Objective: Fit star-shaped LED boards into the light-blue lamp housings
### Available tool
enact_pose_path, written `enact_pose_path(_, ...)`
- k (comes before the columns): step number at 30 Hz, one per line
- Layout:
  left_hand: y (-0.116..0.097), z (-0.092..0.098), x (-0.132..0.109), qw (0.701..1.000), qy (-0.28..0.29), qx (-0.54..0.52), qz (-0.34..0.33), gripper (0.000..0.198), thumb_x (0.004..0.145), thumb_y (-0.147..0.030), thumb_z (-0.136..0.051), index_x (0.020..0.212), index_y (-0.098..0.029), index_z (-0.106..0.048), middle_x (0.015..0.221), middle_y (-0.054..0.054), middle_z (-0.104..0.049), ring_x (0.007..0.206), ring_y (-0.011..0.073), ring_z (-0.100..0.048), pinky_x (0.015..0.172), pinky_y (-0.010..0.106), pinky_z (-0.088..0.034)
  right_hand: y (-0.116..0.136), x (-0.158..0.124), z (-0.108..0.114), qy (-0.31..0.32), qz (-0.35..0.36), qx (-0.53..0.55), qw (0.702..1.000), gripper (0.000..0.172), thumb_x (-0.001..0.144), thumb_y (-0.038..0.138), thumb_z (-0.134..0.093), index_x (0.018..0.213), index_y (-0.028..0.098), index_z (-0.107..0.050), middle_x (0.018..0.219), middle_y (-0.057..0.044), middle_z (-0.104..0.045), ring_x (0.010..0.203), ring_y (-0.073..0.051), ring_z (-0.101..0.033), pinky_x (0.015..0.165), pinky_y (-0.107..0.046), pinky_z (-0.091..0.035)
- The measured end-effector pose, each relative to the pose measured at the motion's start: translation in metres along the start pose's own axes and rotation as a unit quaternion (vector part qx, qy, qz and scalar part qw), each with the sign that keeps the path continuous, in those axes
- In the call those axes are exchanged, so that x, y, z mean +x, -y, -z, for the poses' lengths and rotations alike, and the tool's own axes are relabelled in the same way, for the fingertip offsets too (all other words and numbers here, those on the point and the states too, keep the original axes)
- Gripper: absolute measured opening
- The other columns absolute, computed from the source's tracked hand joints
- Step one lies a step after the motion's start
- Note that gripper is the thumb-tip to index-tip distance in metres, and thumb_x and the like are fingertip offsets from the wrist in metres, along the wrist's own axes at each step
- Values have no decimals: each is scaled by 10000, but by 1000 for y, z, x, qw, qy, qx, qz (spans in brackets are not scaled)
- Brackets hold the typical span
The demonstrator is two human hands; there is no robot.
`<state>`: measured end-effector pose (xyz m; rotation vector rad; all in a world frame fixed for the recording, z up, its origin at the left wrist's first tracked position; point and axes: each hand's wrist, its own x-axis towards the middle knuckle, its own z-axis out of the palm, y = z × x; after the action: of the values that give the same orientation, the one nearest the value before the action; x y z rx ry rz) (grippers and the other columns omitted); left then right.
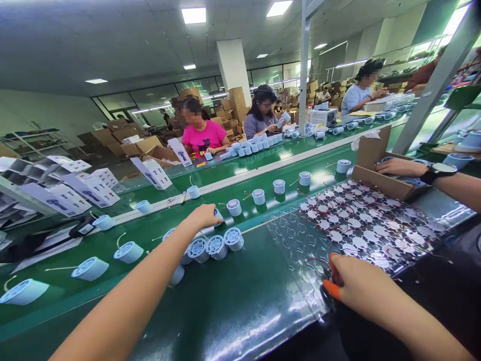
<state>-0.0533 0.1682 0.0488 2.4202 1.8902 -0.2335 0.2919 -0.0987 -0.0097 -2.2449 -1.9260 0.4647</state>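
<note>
A green conveyor [225, 301] crosses the lower frame on a diagonal, and seated workers [201, 133] sit at a further belt, upper middle. Left hand [205, 216]: clenched over a white housing [218, 214], which is mostly hidden under the palm. Just below that hand lies a row of similar housings [217, 245], on their sides, long axes near level, grilled ends facing left. Right hand [361, 286], lower right: fingers bunched on a clear plastic sheet [296, 250], orange finger cots [330, 288] on the tips; any grip cannot be told. Above it lie round circuit boards [361, 225] with red wires. Upper right, a co-worker's hand [402, 168] reaches into a cardboard box [379, 170].
</note>
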Motion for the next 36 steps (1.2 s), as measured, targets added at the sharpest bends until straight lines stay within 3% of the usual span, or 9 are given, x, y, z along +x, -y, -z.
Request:
enact_pose_path(5, -42, 8, -79, 979, -144, -70, -124, 678, 870, -553, -616, 1425, -181, -501, 1285, 141, -552, 1056, 300, -647, 940, 394, -510, -2, 13, 14, -30, 15, 258, 966, 114, 784, 309, -652, 862, 230, -624, 787, -22, -680, 574, -158, -595, 540, -287, -427)
enact_pose_path(9, -93, -32, -139, 954, -117, -123, -246, 694, 789, -482, -777, 1377, -217, -521, 1190, 100, -623, 1043, 295, -653, 900, 414, -540, 7, 18, 21, -22, 10, 445, 895, 242, 807, 360, -669, 989, 207, -628, 823, -34, -658, 545, -134, -570, 485, -268, -462)
enact_pose_path(12, -113, -64, -154, 948, -115, -155, -252, 620, 719, -493, -840, 1210, -183, -621, 1104, 108, -668, 967, 312, -669, 856, 450, -555, 19, 17, 19, -29, -5, 531, 847, 362, 813, 363, -681, 1134, 208, -616, 827, -15, -626, 528, -112, -555, 478, -256, -458)
enact_pose_path(17, -112, -82, -151, 903, -153, -319, -244, 281, 938, -282, -601, 1199, -209, -677, 1108, 98, -685, 980, 233, -676, 894, 383, -550, 55, 13, 6, -29, 9, 626, 779, 473, 801, 365, -698, 1245, 221, -623, 828, 7, -600, 516, -84, -520, 464, -240, -436)
enact_pose_path(23, -122, -93, -143, 870, -146, -438, -172, 212, 875, -138, -585, 979, -203, -759, 931, 57, -753, 854, 208, -683, 806, 348, -530, 95, 15, -27, -3, -2, 616, 788, 392, 806, 406, -684, 1141, 211, -627, 872, -40, -656, 675, -198, -700, 491, -296, -559)
enact_pose_path(26, -129, -104, -139, 853, -120, -495, -111, 201, 865, -125, -561, 939, -188, -737, 803, 25, -726, 723, 170, -644, 677, 288, -499, 99, 17, -40, -24, 5, 572, 820, 319, 827, 374, -642, 1109, 233, -591, 970, -69, -661, 800, -241, -735, 507, -310, -587)
enact_pose_path(29, -131, -111, -138, 868, -81, -484, -80, 207, 853, -108, -533, 943, -176, -707, 639, -15, -640, 606, 148, -583, 574, 249, -439, 96, 19, -43, -17, 15, 552, 833, 307, 833, 375, -632, 1102, 239, -571, 1015, -78, -655, 817, -244, -735, 523, -321, -598)
enact_pose_path(32, -126, -108, -140, 896, -91, -417, -122, 224, 862, -104, -525, 945, -191, -715, 752, 18, -703, 719, 175, -649, 662, 285, -493, 91, 18, -40, -8, 23, 565, 825, 439, 818, 386, -674, 1209, 249, -530, 1044, -60, -621, 780, -222, -724, 516, -312, -587)
enact_pose_path(36, -112, -100, -147, 887, -228, -328, -233, 347, 917, -103, -492, 1191, -210, -675, 1146, 98, -714, 1062, 249, -663, 928, 423, -530, 86, 14, -31, -43, 54, 573, 817, 668, 795, 373, -748, 1379, 273, -440, 1082, -52, -612, 769, -170, -678, 554, -266, -547)
